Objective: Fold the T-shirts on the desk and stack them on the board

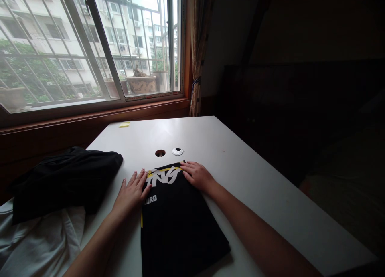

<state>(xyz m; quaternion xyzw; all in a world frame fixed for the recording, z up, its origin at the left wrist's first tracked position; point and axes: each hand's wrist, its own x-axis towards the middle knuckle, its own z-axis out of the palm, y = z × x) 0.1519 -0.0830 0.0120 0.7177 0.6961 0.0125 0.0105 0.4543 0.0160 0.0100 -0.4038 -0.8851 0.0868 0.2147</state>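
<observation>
A black T-shirt (180,225) with white lettering and yellow trim lies folded into a long, narrow panel on the white table (249,189). My left hand (132,191) rests at its upper left edge, fingers spread, the thumb over the print. At the upper right corner, my right hand (197,174) lies with its fingers stretched out on the cloth. Both hands touch the shirt from above without gripping it. Part of the lettering is covered by the left hand or folded out of sight.
A heap of black clothing (63,176) and a pale grey cloth (45,241) lie at the table's left side. Farther back are a round cable hole (160,153), its loose cover (177,151) and a yellow sticky note (124,124). A barred window (141,48) stands behind.
</observation>
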